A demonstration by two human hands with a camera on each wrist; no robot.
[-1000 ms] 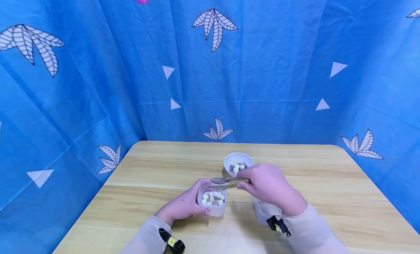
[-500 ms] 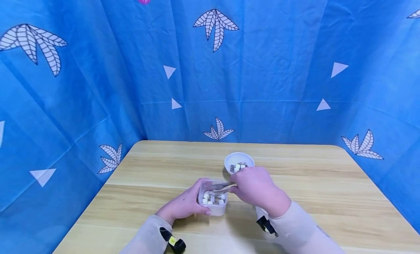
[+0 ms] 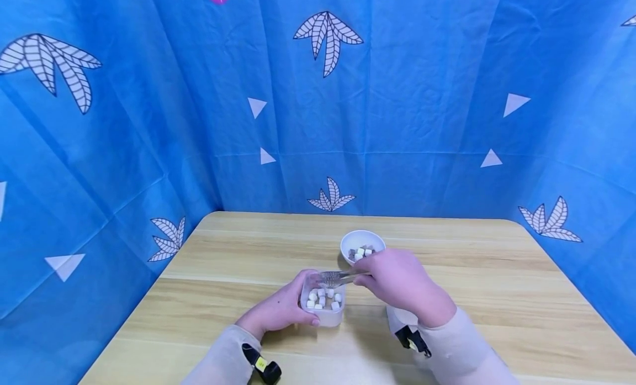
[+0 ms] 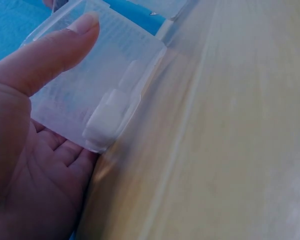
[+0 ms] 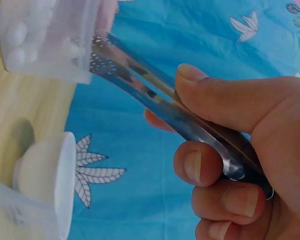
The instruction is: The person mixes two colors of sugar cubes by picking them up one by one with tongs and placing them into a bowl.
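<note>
My left hand [image 3: 280,310] grips a translucent plastic container [image 3: 325,318] on the table, thumb along its near side. Several small white cubes, like marshmallows [image 3: 322,300], lie in it. With curled fingers and thumb my right hand [image 3: 399,277] holds metal tongs [image 5: 165,110]. The perforated tips of the tongs are at the container's top, close together; whether they pinch a cube I cannot tell. Just beyond the right hand stands a white bowl [image 3: 361,238] with white cubes and greyish pieces, partly hidden by that hand.
A second translucent container [image 3: 396,318] stands under the right forearm, mostly hidden by the sleeve. The wooden table [image 3: 521,296] ends at a blue patterned cloth [image 3: 417,98] behind and on both sides.
The right hand has dipped the tongs into the container among the cubes, then lifted them to its top. Their tips are closer together than a second ago. The left hand has stayed put.
</note>
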